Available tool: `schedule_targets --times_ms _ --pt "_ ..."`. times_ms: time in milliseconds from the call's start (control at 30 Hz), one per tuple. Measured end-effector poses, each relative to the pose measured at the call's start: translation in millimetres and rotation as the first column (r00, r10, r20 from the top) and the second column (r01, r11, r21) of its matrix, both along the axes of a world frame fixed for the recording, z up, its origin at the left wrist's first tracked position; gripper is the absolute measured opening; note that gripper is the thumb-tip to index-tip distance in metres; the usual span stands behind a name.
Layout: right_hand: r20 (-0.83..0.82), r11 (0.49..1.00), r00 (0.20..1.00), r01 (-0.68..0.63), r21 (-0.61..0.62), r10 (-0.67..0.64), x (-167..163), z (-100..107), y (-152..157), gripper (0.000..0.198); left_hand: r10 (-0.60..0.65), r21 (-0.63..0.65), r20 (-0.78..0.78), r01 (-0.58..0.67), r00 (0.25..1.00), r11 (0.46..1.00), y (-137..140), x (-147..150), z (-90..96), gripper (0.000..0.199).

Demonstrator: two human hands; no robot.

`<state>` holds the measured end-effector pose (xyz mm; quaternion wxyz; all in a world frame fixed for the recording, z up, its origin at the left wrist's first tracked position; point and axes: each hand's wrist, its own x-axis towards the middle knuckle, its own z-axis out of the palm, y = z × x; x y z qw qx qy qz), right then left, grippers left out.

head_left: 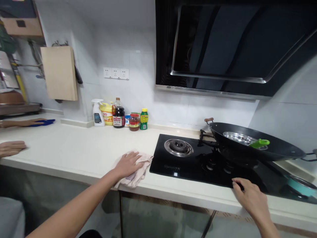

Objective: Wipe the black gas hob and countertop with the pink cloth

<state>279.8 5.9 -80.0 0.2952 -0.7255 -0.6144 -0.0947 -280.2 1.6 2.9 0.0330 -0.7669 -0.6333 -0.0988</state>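
Observation:
My left hand (129, 164) lies flat with spread fingers on a pale pinkish cloth (142, 172). The crumpled cloth rests on the white countertop, its right corner touching the black gas stove (168, 165). At the stove's front edge rests my right hand (251, 196), its fingers curled and thumb close to the index finger; I see nothing in it. The stove knobs (211, 164) are just beyond that hand. A large black wok (274, 150) sits on the right burner, holding a shiny metal strainer (237, 137) with a green handle (259, 143).
Another person's hands are at the left, one on a blue cloth (46, 122). Along the wall stand a spray bottle (98, 114), a soy sauce bottle (119, 115) and several other containers. A range hood (213, 43) overhangs the stove. A turquoise pot (300, 186) is at the right.

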Motion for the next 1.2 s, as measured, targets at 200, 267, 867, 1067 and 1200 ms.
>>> schedule_targets --times_ms 200,267,867,1067,1200 --pt "-0.003 1.000 1.000 0.007 0.008 -0.007 -3.9 -0.7 0.5 0.045 -0.103 0.235 0.048 0.089 0.994 0.968 -68.8 39.6 -9.5 0.046" --pt "-0.018 1.000 1.000 0.006 0.022 -0.006 -6.1 -0.4 0.5 0.043 -0.140 0.293 0.073 0.113 0.988 0.949 -80.9 60.5 -17.1 0.042" --pt "-0.306 0.986 0.939 -0.137 0.091 0.158 5.9 11.3 -5.0 0.067 -0.792 0.095 0.039 0.787 0.609 0.610 -22.6 368.9 -39.0 0.091" --pt "-0.360 0.984 0.918 -0.176 0.010 0.168 18.1 10.4 -0.5 0.069 -0.781 0.103 -0.056 0.781 0.623 0.616 -19.7 391.2 -47.0 0.060" --pt "-0.245 0.992 0.965 -0.114 -0.058 0.096 21.9 0.5 4.1 0.068 -0.735 0.200 -0.083 0.734 0.673 0.650 -38.0 343.4 -48.6 0.040"
